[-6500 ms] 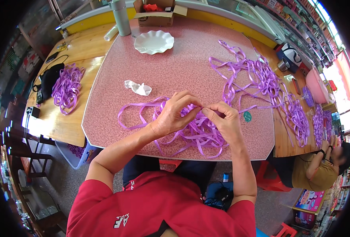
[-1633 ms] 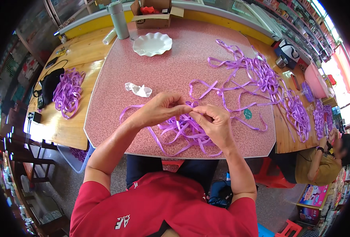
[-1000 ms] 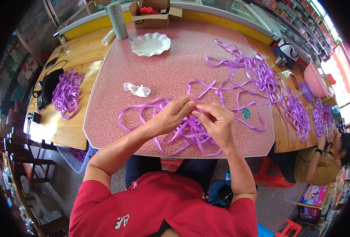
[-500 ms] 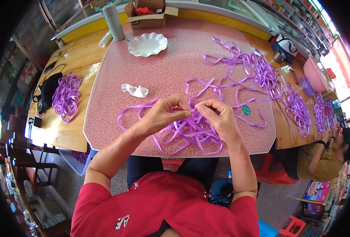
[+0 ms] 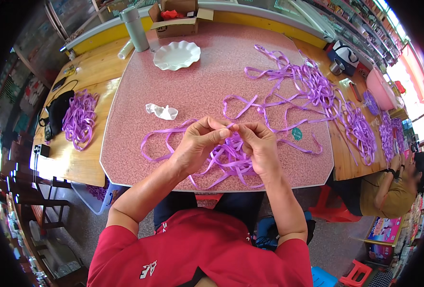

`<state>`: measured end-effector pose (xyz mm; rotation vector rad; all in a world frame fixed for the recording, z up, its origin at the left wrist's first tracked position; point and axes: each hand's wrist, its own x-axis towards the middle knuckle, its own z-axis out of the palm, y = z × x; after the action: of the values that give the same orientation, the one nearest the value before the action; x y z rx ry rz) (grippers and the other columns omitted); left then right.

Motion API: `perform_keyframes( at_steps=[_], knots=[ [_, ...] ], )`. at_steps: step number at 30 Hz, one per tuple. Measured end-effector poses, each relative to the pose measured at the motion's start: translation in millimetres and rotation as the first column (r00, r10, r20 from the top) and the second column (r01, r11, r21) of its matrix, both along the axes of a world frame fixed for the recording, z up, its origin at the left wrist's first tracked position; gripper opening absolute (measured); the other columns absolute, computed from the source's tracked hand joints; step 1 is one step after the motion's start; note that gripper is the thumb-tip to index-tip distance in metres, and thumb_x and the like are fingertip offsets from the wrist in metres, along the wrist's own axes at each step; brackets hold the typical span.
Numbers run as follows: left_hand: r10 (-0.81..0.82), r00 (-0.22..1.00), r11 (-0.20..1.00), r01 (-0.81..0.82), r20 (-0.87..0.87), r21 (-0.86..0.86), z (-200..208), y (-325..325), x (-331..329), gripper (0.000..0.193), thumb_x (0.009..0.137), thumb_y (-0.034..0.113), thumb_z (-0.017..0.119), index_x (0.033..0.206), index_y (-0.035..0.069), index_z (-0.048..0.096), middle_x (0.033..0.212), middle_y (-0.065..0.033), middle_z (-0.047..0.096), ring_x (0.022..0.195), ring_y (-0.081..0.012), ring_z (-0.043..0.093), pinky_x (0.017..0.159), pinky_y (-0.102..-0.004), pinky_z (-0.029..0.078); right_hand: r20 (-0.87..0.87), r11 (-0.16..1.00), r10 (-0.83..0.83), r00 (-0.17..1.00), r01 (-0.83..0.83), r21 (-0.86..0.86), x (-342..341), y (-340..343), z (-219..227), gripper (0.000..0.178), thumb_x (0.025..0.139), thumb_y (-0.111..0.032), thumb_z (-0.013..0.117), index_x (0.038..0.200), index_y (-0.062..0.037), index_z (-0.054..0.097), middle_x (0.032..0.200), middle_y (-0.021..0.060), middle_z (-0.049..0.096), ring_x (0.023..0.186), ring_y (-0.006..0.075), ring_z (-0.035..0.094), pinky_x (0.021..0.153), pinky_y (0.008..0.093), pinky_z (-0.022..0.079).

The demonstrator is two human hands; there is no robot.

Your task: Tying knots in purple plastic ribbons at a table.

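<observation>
Purple ribbon (image 5: 233, 158) lies in a loose, tangled heap on the pink speckled table (image 5: 183, 95), just in front of me. Above the heap, my left hand (image 5: 205, 138) pinches a piece of this ribbon between thumb and fingers. My right hand (image 5: 256, 142) pinches the same ribbon close beside it, the fingertips of both hands almost touching. A loop of ribbon reaches out to the left of my left wrist. Strands on the right lead toward a larger ribbon pile (image 5: 314, 83). The bit between my fingertips is mostly hidden.
Crumpled white tissue (image 5: 161, 111), a scalloped white plate (image 5: 177, 55), a pale green flask (image 5: 134, 29) and an open cardboard box (image 5: 176, 26) are farther back. More ribbon bundles (image 5: 80, 119) lie on the wooden side tables. Another person (image 5: 389, 191) sits at the right.
Both hands have drawn closer together, their fingertips now nearly meeting on the ribbon. My right hand has shifted slightly left. The view has moved a little.
</observation>
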<state>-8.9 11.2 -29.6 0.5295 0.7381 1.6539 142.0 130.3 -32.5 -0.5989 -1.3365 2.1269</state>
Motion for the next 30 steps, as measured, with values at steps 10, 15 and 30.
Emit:
perform_keyframes(
  at_steps=[10, 15, 30],
  knots=[
    [0.430, 0.024, 0.901, -0.071, -0.903, 0.427, 16.0, 8.0, -7.5, 0.012, 0.085, 0.003, 0.072, 0.091, 0.003, 0.061, 0.115, -0.0069, 0.069, 0.098, -0.0175, 0.061, 0.085, -0.0335, 0.049, 0.072, 0.981, -0.095, 0.993, 0.081, 0.176, -0.5, -7.3, 4.6, 0.010, 0.093, -0.016, 0.068, 0.096, -0.0057, 0.070, 0.071, -0.0046, 0.059, 0.052, -0.0010, 0.039, 0.044, 0.0178, 0.026],
    [0.028, 0.917, 0.998, -0.047, -0.397, -0.037, 7.5, 2.6, -20.5, 0.009, 0.090, 0.010, 0.070, 0.092, 0.005, 0.062, 0.096, -0.0077, 0.066, 0.088, -0.0138, 0.061, 0.078, -0.0307, 0.047, -0.063, 0.972, 0.115, 0.991, -0.125, -0.199, 11.9, 17.2, 11.1, 0.010, 0.090, -0.011, 0.070, 0.098, -0.0070, 0.068, 0.071, -0.0082, 0.052, 0.054, -0.0011, 0.036, 0.043, 0.0159, 0.023],
    [0.489, 0.070, 0.867, -0.143, -0.869, 0.477, 13.9, 17.2, 3.7, 0.014, 0.083, 0.007, 0.072, 0.093, 0.006, 0.064, 0.096, -0.0049, 0.067, 0.088, -0.0213, 0.061, 0.076, -0.0357, 0.049, 0.002, 0.994, -0.075, 0.997, 0.074, 0.075, 1.4, -3.2, -3.4, 0.016, 0.092, -0.021, 0.072, 0.087, -0.0057, 0.070, 0.066, -0.0062, 0.056, 0.052, 0.0000, 0.038, 0.043, 0.0191, 0.024]
  ],
)
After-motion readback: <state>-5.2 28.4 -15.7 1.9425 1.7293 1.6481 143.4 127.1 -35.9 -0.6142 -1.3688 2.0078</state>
